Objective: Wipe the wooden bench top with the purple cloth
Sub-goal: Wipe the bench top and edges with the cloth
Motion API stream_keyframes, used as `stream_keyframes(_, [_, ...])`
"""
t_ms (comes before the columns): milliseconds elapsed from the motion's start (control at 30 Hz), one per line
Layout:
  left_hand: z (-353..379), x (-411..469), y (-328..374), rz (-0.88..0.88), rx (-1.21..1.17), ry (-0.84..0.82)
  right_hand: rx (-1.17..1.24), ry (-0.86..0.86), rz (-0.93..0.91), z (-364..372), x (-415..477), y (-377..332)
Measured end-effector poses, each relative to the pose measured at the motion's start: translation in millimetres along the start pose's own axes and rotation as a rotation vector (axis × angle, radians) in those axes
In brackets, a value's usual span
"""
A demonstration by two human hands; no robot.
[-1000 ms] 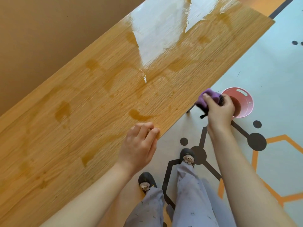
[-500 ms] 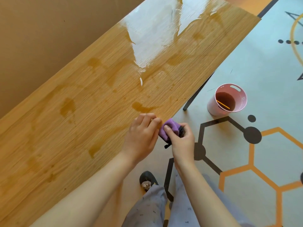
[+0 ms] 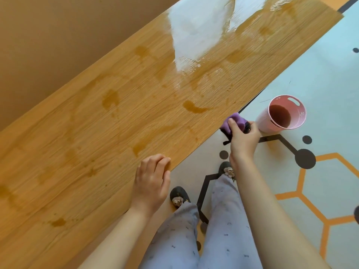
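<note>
Status: cloth (image 3: 236,121) held just off the bench top (image 3: 116,123) edge

Right hand (image 3: 243,140) gripped the bunched purple cloth, fingers curled round it, beside the pink bucket (image 3: 285,113); contact with the edge unclear. Left hand (image 3: 151,183) rested at the near edge, fingers loosely curled together, holding nothing.

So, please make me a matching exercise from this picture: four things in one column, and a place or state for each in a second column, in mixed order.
1 purple cloth
2 pink bucket
3 left hand
4 wooden bench top

a on the floor, beside the bench
b marked with wet patches
c gripped in the right hand
d at the bench's near edge, holding nothing

Pairs: 1-c, 2-a, 3-d, 4-b
</note>
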State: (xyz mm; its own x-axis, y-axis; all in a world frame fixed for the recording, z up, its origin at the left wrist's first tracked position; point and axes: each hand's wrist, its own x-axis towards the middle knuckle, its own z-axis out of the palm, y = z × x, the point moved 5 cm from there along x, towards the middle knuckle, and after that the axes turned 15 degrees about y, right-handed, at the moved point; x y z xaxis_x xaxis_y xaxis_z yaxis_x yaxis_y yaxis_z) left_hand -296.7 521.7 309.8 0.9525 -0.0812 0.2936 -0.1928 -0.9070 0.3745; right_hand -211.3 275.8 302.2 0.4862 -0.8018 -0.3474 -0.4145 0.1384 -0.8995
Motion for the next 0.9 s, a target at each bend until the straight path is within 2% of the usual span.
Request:
stream_keyframes(267, [-1,1,-1,-0.020,-0.059,0.032,-0.053,-0.255,0.098,-6,-124,52])
stream_keyframes(433, [-2,1,-1,-0.024,-0.068,0.032,-0.070,-0.408,0.134,-4,-116,51])
stream_keyframes(500, [-1,1,-1,-0.026,-0.070,0.027,-0.038,-0.347,0.161,-4,-85,40])
stream_keyframes(600, [-1,-1,1,-0.022,-0.070,0.036,0.054,-0.146,0.200,-3,-34,18])
stream_keyframes(667, [-1,-2,1,-0.018,-0.070,0.050,0.084,-0.096,0.211,0,-17,14])
stream_keyframes(767, [-2,-1,0,-0.018,-0.076,0.063,0.051,-0.123,0.217,1,-30,26])
stream_keyframes(900, [-3,0,0,-0.019,-0.077,0.050,-0.012,-0.325,0.290,0,-88,58])
